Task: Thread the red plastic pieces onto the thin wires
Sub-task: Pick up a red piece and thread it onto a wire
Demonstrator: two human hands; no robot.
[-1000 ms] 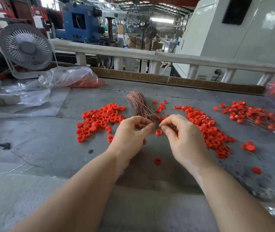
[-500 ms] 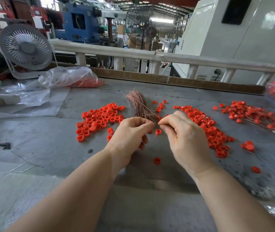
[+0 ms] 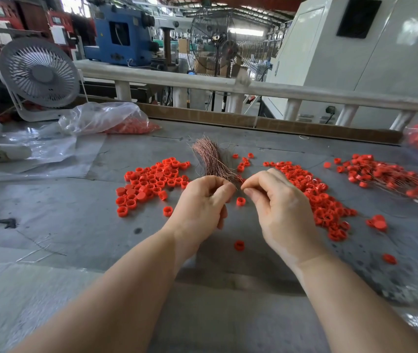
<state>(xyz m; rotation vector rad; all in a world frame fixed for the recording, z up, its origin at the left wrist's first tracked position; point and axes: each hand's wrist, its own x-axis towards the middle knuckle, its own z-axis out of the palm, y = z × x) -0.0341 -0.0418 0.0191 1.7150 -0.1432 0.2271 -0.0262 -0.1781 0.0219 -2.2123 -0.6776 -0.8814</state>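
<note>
- On the far left of the grey worktop point(image 3: 50, 225) I see a white desk fan point(image 3: 40, 75) and a clear plastic bag point(image 3: 106, 118) with red pieces inside; neither is in play.
- Nearer the middle lies the left heap of red plastic pieces point(image 3: 152, 180), loose and not yet threaded as far as I can tell.
- My left hand point(image 3: 202, 207) hovers just above the worktop, wrist raised, fingers curled with thumb and forefinger pinched together at the near end of the bundle of thin wires point(image 3: 211, 159); I judge it holds the bundle's end, though the contact itself is hidden.
- The bundle fans away from the hands toward the far edge.
- A single red piece point(image 3: 240, 201) sits on the worktop between the two hands, touching neither.
- My right hand point(image 3: 279, 207) faces the left, fingertips pinched; I judge it grips one fine strand, too thin to confirm.
- Step in hand, I'd say: separating one wire from the bundle. Next calls for picking up a piece and steering the wire tip through its hole.
- Further right lie the large heap point(image 3: 317, 200) and a pile of pieces already on wires point(image 3: 386, 174).
</note>
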